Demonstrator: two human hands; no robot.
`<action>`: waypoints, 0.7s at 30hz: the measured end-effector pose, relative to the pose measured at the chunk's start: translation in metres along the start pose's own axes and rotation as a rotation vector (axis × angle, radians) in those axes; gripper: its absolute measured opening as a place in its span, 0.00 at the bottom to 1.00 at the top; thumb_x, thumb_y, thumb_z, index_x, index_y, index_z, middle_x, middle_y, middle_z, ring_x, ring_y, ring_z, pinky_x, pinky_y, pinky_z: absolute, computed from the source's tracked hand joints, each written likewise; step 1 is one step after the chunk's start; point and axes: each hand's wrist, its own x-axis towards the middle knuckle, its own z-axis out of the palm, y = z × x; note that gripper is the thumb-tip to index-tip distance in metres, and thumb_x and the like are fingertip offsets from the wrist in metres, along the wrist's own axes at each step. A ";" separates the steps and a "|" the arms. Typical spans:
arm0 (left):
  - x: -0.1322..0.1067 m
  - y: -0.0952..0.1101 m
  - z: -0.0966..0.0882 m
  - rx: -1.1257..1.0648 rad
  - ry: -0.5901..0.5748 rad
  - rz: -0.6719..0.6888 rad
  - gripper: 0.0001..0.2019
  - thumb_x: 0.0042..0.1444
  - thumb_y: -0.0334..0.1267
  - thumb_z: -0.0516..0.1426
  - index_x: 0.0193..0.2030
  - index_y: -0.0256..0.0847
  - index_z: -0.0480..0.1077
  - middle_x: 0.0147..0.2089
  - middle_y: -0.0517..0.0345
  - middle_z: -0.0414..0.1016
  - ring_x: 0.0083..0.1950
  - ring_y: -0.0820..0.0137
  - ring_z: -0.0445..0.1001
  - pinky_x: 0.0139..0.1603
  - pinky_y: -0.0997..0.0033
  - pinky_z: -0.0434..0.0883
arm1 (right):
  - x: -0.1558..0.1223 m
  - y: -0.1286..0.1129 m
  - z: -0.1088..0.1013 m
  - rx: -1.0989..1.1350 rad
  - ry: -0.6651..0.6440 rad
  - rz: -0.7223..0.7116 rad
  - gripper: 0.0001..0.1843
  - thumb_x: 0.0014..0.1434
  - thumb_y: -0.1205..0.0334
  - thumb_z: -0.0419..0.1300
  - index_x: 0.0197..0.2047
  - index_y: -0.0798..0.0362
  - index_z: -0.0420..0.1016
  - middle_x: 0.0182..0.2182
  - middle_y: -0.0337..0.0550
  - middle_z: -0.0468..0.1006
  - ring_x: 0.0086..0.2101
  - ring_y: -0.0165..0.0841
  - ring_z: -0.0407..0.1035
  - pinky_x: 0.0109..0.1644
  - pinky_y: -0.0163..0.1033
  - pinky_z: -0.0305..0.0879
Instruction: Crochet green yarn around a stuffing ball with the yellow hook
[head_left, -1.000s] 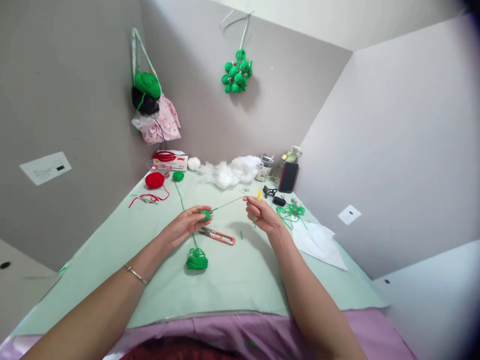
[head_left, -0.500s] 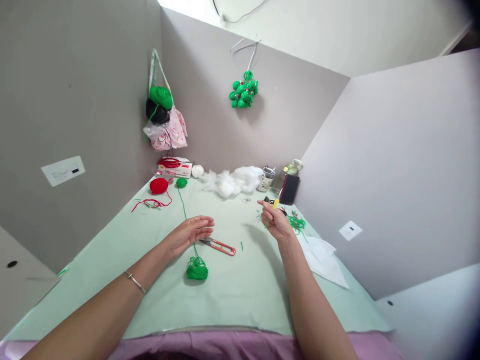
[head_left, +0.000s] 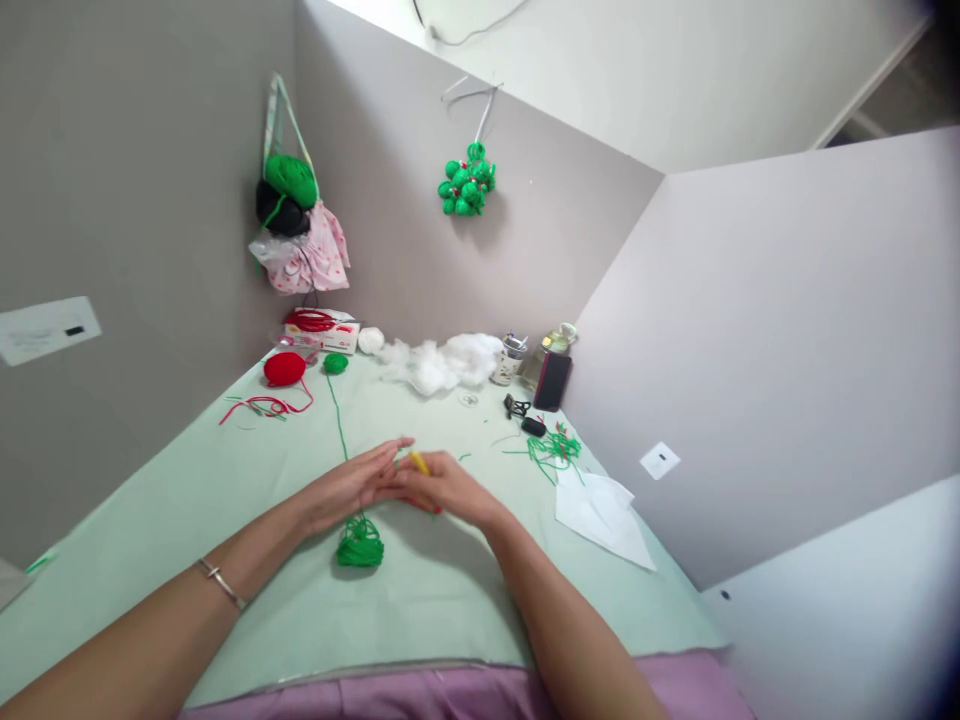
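Yellow tool (head_left: 418,462): between the hands, over the table (head_left: 450,600).
Right hand (head_left: 448,486): gripping that tool, close against the left.
Left hand (head_left: 352,488): fingers partly hidden; from here I can't tell what they hold.
Green skein (head_left: 360,548): on the table, near the left wrist.
Stuffing (head_left: 442,366): a white heap farther back.

No words or numbers can be read. The white box (head_left: 339,337) at the back of the tabletop (head_left: 420,620) bears red print, too small and blurred to make out. Faint marks on the white plate (head_left: 41,330) on the left-hand wall (head_left: 150,200) are illegible too.
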 end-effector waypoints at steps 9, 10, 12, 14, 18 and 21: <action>0.008 0.001 -0.015 -0.003 0.196 0.154 0.11 0.64 0.42 0.63 0.47 0.37 0.80 0.47 0.46 0.86 0.50 0.66 0.84 0.55 0.71 0.75 | 0.039 0.033 -0.059 -0.288 0.222 -0.061 0.17 0.70 0.50 0.58 0.51 0.54 0.77 0.40 0.44 0.80 0.35 0.32 0.74 0.40 0.41 0.74; 0.009 0.001 -0.017 -0.003 0.208 0.159 0.11 0.64 0.42 0.63 0.48 0.37 0.80 0.45 0.47 0.86 0.49 0.66 0.84 0.55 0.70 0.75 | 0.044 0.037 -0.075 -0.335 0.277 -0.064 0.17 0.69 0.52 0.60 0.55 0.54 0.74 0.50 0.48 0.78 0.44 0.36 0.76 0.48 0.46 0.77; 0.009 -0.001 -0.018 0.002 0.211 0.163 0.11 0.65 0.42 0.62 0.48 0.37 0.79 0.44 0.47 0.86 0.48 0.66 0.84 0.55 0.69 0.76 | 0.049 0.044 -0.100 -0.445 0.363 -0.064 0.16 0.69 0.54 0.60 0.57 0.48 0.74 0.58 0.49 0.75 0.52 0.38 0.74 0.55 0.49 0.75; 0.010 -0.003 -0.019 0.015 0.193 0.157 0.12 0.65 0.41 0.61 0.49 0.36 0.79 0.44 0.46 0.85 0.47 0.65 0.84 0.55 0.66 0.76 | 0.044 0.050 -0.117 -0.568 0.395 -0.044 0.15 0.70 0.54 0.60 0.57 0.48 0.74 0.58 0.49 0.74 0.52 0.38 0.74 0.55 0.49 0.75; 0.011 -0.005 -0.020 0.041 0.154 0.151 0.14 0.67 0.43 0.60 0.53 0.35 0.76 0.48 0.49 0.82 0.48 0.63 0.82 0.55 0.55 0.77 | 0.006 0.061 -0.141 -0.848 0.375 0.058 0.15 0.69 0.55 0.61 0.56 0.46 0.75 0.58 0.47 0.75 0.53 0.38 0.73 0.55 0.46 0.74; 0.013 -0.006 -0.022 0.041 0.149 0.149 0.15 0.67 0.45 0.59 0.54 0.36 0.74 0.51 0.50 0.80 0.50 0.63 0.80 0.53 0.53 0.78 | -0.027 0.061 -0.154 -1.064 0.359 0.144 0.19 0.69 0.54 0.61 0.59 0.52 0.72 0.57 0.50 0.75 0.51 0.40 0.74 0.55 0.51 0.75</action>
